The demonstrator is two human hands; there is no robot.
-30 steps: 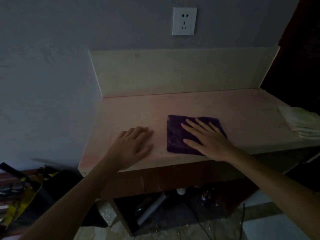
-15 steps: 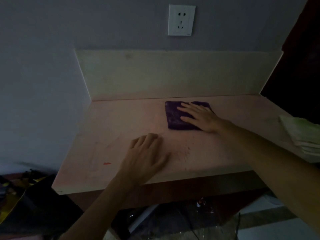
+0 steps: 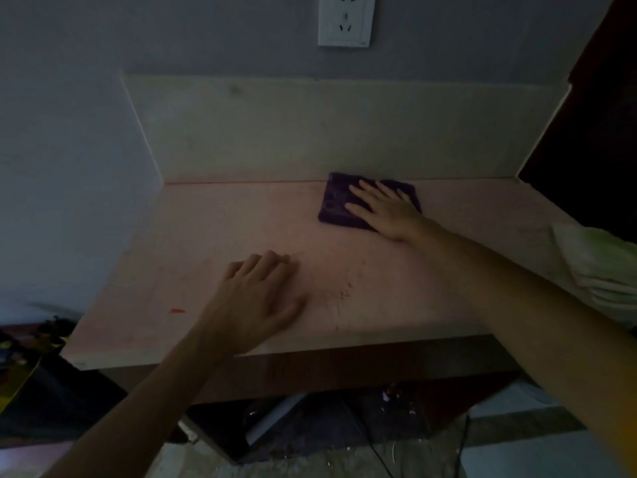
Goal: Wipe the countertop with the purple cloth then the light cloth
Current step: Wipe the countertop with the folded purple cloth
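purple cloth [image 3: 339,201] pressed under flat right hand [image 3: 386,210]; left hand [image 3: 256,301] flat on countertop [image 3: 213,229].

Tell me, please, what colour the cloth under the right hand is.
Dark purple cloth, seen in the head view.

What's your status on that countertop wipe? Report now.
Right hand flat on purple cloth, at backsplash. Left hand open on countertop. Light cloth untouched, right edge. Nothing in the way.

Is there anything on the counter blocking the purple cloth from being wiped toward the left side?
Nothing visible blocks the back strip. The left hand rests on the countertop nearer the front, left of the purple cloth.
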